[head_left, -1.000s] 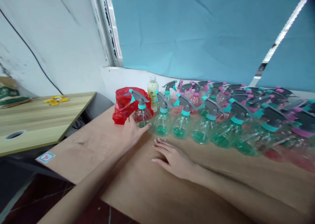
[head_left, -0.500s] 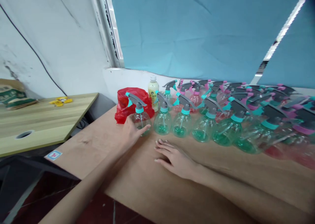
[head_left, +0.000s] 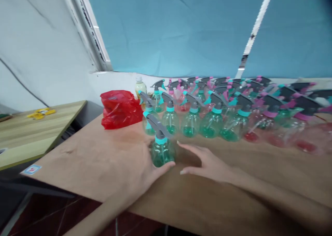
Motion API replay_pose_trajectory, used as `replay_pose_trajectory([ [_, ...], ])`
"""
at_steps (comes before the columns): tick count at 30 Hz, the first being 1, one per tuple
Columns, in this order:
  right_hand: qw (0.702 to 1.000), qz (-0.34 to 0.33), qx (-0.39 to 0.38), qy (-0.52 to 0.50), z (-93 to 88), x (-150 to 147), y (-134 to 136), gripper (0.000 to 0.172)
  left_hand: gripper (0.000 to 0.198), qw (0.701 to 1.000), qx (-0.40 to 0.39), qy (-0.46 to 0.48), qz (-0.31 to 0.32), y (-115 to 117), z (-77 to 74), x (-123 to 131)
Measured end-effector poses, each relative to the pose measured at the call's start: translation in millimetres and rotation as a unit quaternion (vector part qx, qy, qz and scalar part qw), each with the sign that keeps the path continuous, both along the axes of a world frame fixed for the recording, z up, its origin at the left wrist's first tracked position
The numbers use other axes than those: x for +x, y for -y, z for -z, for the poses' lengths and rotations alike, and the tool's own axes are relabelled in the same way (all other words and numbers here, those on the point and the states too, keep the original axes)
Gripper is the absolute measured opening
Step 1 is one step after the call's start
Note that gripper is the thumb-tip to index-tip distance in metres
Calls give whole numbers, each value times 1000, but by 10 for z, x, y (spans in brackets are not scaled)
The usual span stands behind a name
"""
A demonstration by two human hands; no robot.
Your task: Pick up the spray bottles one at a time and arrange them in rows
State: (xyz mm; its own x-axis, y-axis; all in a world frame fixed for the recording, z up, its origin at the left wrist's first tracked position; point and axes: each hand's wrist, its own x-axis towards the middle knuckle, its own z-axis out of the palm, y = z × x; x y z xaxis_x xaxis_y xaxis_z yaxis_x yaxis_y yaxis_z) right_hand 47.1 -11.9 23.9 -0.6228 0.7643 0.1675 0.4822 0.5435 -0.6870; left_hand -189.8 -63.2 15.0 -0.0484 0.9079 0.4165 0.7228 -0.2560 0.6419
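My left hand (head_left: 153, 168) is wrapped round the body of a clear green spray bottle (head_left: 163, 153) with a grey and turquoise trigger head. The bottle is upright in front of the row, its nozzle towards the upper left. To its right, my right hand (head_left: 204, 161) is open, thumb and fingers apart, close to the bottle without holding it. Behind the hands is a front row of spray bottles, such as this green-bottomed one (head_left: 190, 125), with turquoise collars.
A red plastic bag (head_left: 120, 109) sits on the wooden table (head_left: 85, 153) left of the bottles. Behind it stands a bottle with a white cap (head_left: 140, 85). Pink-collared spray bottles (head_left: 306, 132) crowd the right. A second table (head_left: 59, 120) with a yellow item (head_left: 41, 113) is at left.
My left hand has brought the green spray bottle away from beside the red bag, nearer to me. My right hand has spread its fingers and moved beside it. The view has swung right.
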Motion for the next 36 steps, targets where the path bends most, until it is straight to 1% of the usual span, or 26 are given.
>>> replay_pose_trajectory([
  [2,999,41,4,-31,-154,181,7,81,72,999,-9,-4,31,-68,0,310],
  [4,994,61,29,-89,-305,341,3,80,78,998,-19,-7,64,-155,-3,629],
  [7,983,66,31,-170,-451,547,-19,77,73,991,-36,-35,121,-287,-25,1095],
  [9,973,102,34,-206,-477,668,-41,68,69,985,-41,-50,159,-360,-46,1376],
  [11,959,144,30,-241,-469,778,-67,58,69,979,-38,-54,195,-414,-56,1617],
  [13,946,168,24,-277,-460,881,-94,49,75,976,-37,-52,209,-452,-47,1807],
  [16,936,176,31,-304,-481,1013,-131,39,82,976,-31,-44,210,-500,1,1994],
  [18,937,171,35,-304,-506,1078,-155,34,84,975,-12,-32,221,-536,41,2059],
  [21,937,155,28,-310,-521,1137,-200,29,87,968,5,-7,251,-593,92,2081],
  [23,937,155,32,-312,-511,1160,-234,27,89,961,-4,-2,276,-623,113,2053],
  [26,943,156,48,-290,-494,1192,-275,22,94,948,-25,-20,316,-655,120,1969],
  [28,951,146,55,-268,-496,1222,-286,17,96,940,-26,-51,337,-674,116,1897],
  [30,956,141,61,-249,-506,1259,-288,14,93,934,-22,-95,343,-698,113,1820],
  [34,960,136,72,-236,-519,1344,-304,16,78,921,-27,-204,330,-758,129,1665],
  [36,960,145,74,-228,-515,1384,-321,18,70,914,-27,-247,322,-780,140,1598],
])
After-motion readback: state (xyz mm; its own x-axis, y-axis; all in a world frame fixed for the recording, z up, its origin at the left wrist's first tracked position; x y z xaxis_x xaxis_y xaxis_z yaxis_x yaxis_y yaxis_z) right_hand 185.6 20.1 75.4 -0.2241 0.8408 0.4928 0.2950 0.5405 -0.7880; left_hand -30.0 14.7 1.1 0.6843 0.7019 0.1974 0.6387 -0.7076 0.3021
